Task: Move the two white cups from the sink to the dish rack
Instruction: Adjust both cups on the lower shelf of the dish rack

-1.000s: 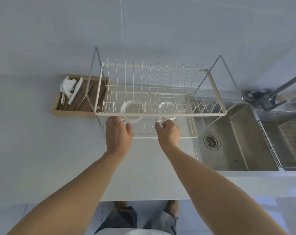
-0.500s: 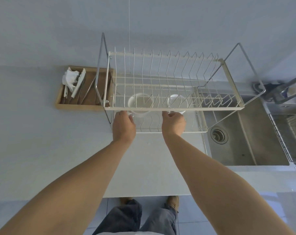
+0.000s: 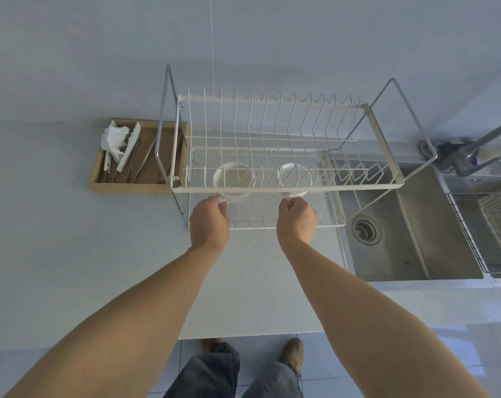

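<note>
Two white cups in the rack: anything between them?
Head view: between the left cup and the right cup stand only the dish rack's wire prongs; no other dish. The cups sit apart, not touching.

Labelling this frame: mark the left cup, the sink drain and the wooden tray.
left cup (image 3: 234, 179), head view, on its inner wall
sink drain (image 3: 365, 232), head view, on the strainer
wooden tray (image 3: 128, 186), head view, on its near rim

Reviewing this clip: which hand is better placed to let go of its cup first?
Neither clearly. The left hand and right hand each grip a cup, left cup and right cup, on the dish rack lower tier.
</note>
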